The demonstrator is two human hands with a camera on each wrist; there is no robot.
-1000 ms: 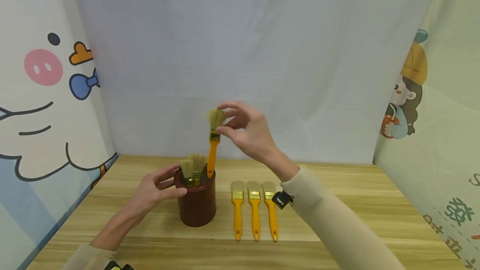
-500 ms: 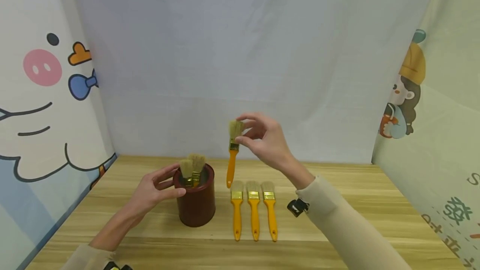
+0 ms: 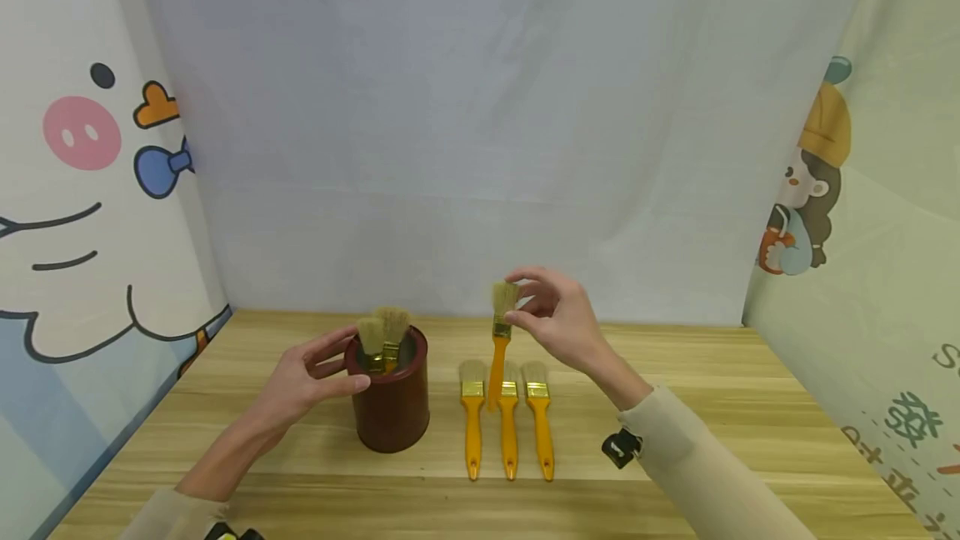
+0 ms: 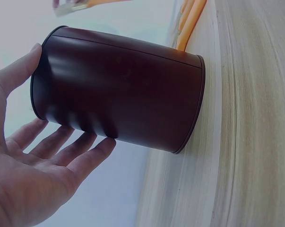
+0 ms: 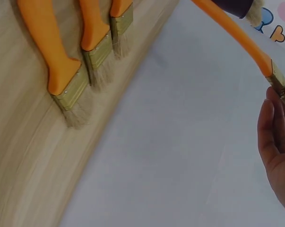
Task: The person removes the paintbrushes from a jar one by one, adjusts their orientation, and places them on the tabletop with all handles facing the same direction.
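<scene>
My right hand pinches a paintbrush by its bristle end, so the orange handle hangs down. In the head view that handle overlaps the middle paintbrush of a row of three on the table. The row's other two are the left paintbrush and the right paintbrush, all with bristles pointing away. A dark red cylindrical brush pot stands upright to their left, two paintbrushes inside with bristles up. My left hand holds the pot's side, thumb at the rim and fingertips against the wall.
The pot and the row stand on a light wood-grain table. Behind it hangs a plain pale curtain. Cartoon-printed cloth panels close off both sides.
The right hand has lifted the paintbrush out of the pot, carried it rightward and lowered it over the row. The left hand has stayed at the pot.
</scene>
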